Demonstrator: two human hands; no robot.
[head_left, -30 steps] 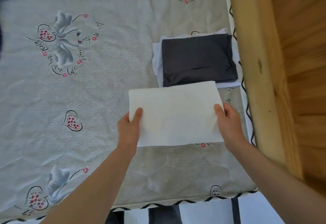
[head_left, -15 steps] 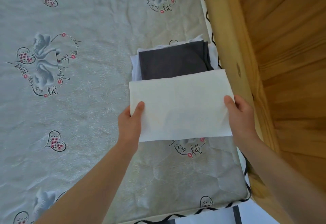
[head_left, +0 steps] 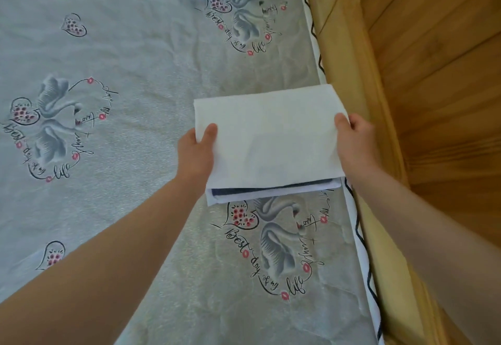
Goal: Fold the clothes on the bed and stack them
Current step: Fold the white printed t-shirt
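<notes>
i see the bed (head_left: 113, 46) under a printed sheet, wooden wall along its right edge. the stack (head_left: 271, 192) sits by that edge, a dark layer and a white one peeking out below the white cloth (head_left: 271, 133) i hold over it. left hand (head_left: 196, 152) pinches its left edge, right hand (head_left: 355, 138) its right, thumbs on top. i judge it best to lower flat, line up the near edges, then slide the fingers out sideways so nothing drags.
</notes>
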